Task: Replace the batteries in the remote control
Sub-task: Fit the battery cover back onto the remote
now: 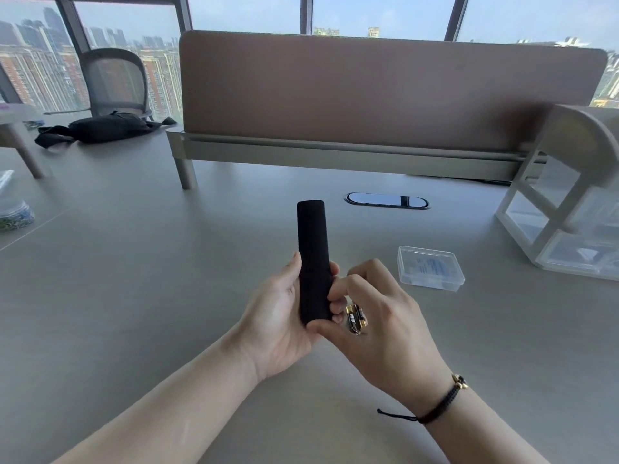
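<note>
Holding the black remote control [313, 259] upright above the desk [134, 279], my left hand [278, 316] gripped its lower half; my right hand [375, 316] pinched two AAA batteries [355, 318] while its thumb pressed the base. Best braced firmly, sliding the cover straight.

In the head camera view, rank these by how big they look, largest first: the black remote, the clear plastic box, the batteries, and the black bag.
1. black bag, though farthest away
2. black remote and clear plastic box: too alike to rank, one long, one wide
3. batteries, smallest, partly hidden in the right hand
</note>
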